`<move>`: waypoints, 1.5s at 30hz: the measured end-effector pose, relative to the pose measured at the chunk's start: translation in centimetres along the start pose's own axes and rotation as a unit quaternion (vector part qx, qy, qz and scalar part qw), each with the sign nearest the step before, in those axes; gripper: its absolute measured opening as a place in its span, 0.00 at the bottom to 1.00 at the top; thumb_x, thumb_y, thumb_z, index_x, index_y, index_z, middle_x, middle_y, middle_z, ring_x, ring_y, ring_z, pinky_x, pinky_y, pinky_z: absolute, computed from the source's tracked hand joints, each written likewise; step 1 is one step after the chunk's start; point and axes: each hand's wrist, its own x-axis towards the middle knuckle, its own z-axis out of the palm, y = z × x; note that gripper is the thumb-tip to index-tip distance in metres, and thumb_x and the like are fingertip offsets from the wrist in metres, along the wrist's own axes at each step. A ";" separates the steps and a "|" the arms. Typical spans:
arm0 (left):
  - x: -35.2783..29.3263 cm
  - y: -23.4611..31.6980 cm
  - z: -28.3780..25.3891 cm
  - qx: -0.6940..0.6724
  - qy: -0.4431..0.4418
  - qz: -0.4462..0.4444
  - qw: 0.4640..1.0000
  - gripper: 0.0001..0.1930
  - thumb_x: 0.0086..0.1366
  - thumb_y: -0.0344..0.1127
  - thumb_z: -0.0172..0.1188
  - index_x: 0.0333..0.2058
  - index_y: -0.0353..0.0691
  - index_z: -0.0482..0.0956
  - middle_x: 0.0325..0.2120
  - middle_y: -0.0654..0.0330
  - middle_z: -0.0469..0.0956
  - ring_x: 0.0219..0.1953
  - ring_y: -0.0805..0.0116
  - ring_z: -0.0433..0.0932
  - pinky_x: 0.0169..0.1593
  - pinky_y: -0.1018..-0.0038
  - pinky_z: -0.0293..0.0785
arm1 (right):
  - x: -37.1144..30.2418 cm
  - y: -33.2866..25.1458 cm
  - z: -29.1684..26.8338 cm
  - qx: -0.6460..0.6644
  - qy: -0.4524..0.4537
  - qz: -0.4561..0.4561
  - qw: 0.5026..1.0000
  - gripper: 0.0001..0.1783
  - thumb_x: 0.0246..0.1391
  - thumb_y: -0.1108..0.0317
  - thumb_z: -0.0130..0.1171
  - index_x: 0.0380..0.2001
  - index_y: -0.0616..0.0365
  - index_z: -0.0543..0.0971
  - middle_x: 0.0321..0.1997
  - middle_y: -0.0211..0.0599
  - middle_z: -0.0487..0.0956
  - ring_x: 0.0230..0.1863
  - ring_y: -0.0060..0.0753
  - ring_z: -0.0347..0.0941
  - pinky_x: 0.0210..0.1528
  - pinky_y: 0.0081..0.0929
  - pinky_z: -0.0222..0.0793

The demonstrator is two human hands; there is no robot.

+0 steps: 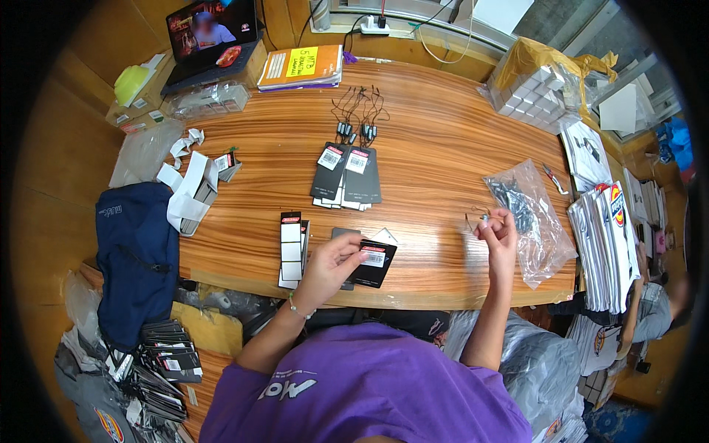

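Observation:
My left hand (pixel 334 267) is closed on a black hang tag (pixel 374 275) that bears a white barcode sticker, held over the table's near edge. More dark tags and a white card (pixel 386 236) lie partly hidden beneath and behind it. To the right, my right hand (pixel 499 235) pinches a thin dark tag string (pixel 468 220) beside a clear plastic bag (pixel 548 251) of dark strings. Strung black tags (pixel 364 184) are stacked in the middle of the table, their cords stretching away from me. A strip of blank white labels (pixel 291 252) rests left of my left hand.
A navy pouch (pixel 134 258) and a folded white label strip (pixel 193 193) are at left. Small pliers (pixel 554 179) and stacked printed packets (pixel 602 247) are at right. Farther back are a laptop (pixel 210 37), notebooks (pixel 301 68) and wrapped white boxes (pixel 533 92). Another person (pixel 653 314) is at far right.

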 end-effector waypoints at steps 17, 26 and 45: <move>-0.2 2.0 1.4 0.178 -0.150 0.064 0.970 0.10 0.58 0.33 0.57 0.35 0.31 0.76 0.27 0.54 0.77 0.28 0.66 0.75 0.34 0.75 0.70 | -4.2 -2.6 10.8 0.226 -0.183 0.048 0.956 0.10 0.52 0.77 0.52 0.39 0.59 0.67 0.26 0.38 0.77 0.33 0.25 0.72 0.40 0.23 0.67; -0.7 1.1 1.3 0.195 -0.169 0.047 0.965 0.10 0.59 0.34 0.57 0.34 0.32 0.77 0.26 0.56 0.78 0.28 0.72 0.76 0.33 0.78 0.69 | -1.2 -3.1 7.4 0.346 -0.087 0.012 0.934 0.12 0.54 0.74 0.51 0.42 0.57 0.65 0.25 0.38 0.73 0.31 0.28 0.70 0.38 0.24 0.65; 1.7 1.7 0.3 0.002 0.156 0.155 0.976 0.07 0.56 0.22 0.58 0.35 0.27 0.75 0.30 0.59 0.77 0.33 0.76 0.77 0.36 0.82 0.75 | -3.9 -5.2 12.8 -0.137 -0.186 -0.138 0.963 0.05 0.46 0.76 0.60 0.29 0.64 0.78 0.26 0.40 0.78 0.26 0.28 0.75 0.31 0.23 0.69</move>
